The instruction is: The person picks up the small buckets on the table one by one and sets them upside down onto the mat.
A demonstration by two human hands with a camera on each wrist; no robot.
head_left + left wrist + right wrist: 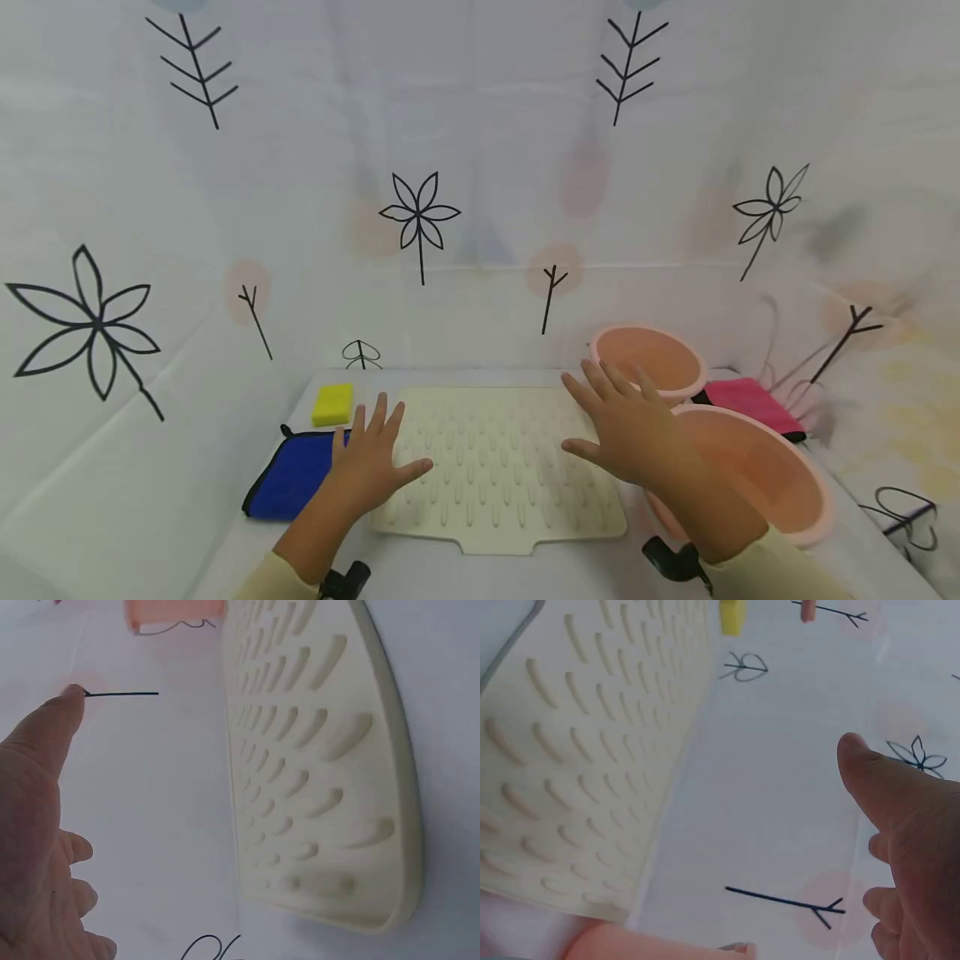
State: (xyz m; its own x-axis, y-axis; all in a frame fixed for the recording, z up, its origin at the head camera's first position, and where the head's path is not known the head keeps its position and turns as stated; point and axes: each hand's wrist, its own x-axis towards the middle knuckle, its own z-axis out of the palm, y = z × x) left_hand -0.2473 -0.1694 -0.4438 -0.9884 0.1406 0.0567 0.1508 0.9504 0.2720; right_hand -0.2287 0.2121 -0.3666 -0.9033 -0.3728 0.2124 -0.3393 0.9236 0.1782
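A cream ridged board [495, 467], like a washboard, lies flat in the middle of the table. My left hand [371, 467] hovers over its left edge, fingers spread, holding nothing. Over the board's right side and the basins is my right hand [637, 425], also spread and bare. The left wrist view has the ridged board [322, 772] to the right of my thumb, apart from it. In the right wrist view the board [592, 750] stands at the left, away from my thumb [877, 780].
Left of the board lie a yellow sponge [332, 405] and a folded blue cloth [292, 479] with black edging. Two pink basins stand at the right, a rear one [648, 358] and a nearer one [757, 467]. A pink cloth [753, 404] lies behind them.
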